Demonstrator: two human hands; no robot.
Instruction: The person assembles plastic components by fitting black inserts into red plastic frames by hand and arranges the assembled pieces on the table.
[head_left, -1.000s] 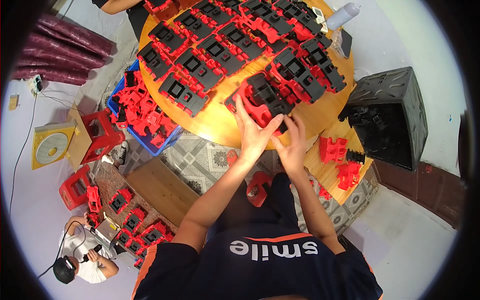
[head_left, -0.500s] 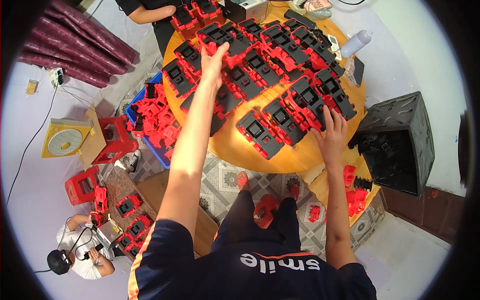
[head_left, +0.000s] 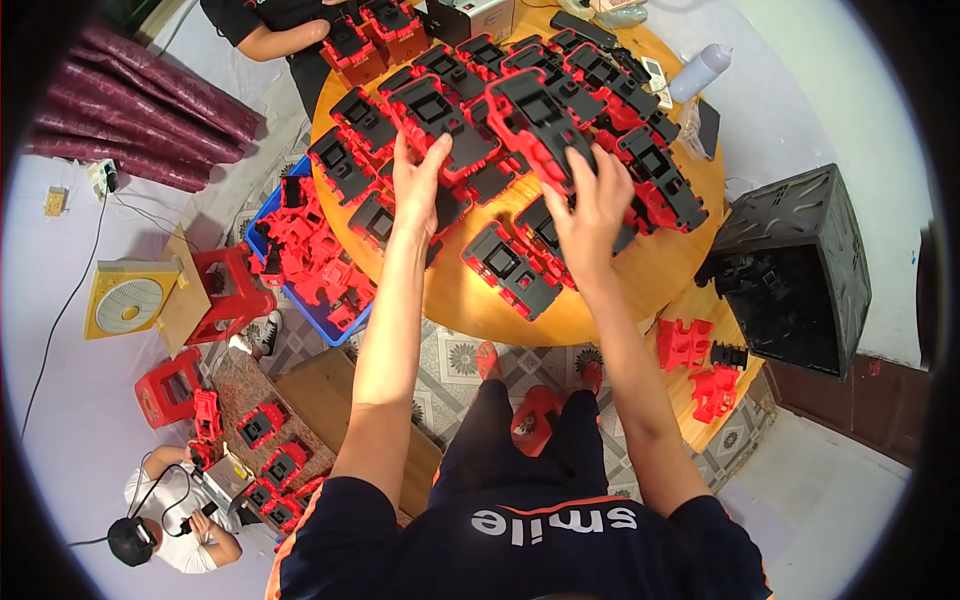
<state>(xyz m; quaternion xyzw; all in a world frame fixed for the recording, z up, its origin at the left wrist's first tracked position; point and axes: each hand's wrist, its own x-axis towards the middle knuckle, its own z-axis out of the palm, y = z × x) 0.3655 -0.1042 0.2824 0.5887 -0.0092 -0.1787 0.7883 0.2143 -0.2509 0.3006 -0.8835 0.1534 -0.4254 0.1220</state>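
Observation:
My left hand [head_left: 418, 185] is closed on the near edge of a red-and-black plastic housing [head_left: 436, 108], its thumb lying on the black face. My right hand [head_left: 592, 200] grips a second such housing [head_left: 535, 105], lifted and tilted above the pile. Both held pieces are side by side over the round wooden table [head_left: 460, 300]. Around them lie several similar housings, one of them a separate piece [head_left: 512, 270] near the table's front edge. My right hand's fingers wrap over the housing's near end, and the pieces below it are partly hidden.
A blue crate [head_left: 325, 325] of red parts stands left of the table. At the right are a black bin [head_left: 800, 270] and a low wooden surface with red parts [head_left: 685, 343]. A co-worker's arm [head_left: 290, 40] is at the far side; another person [head_left: 165, 510] sits lower left.
My right hand has moved left and away from me, and now holds a housing raised off the table. My left hand, still holding its piece, has come slightly nearer.

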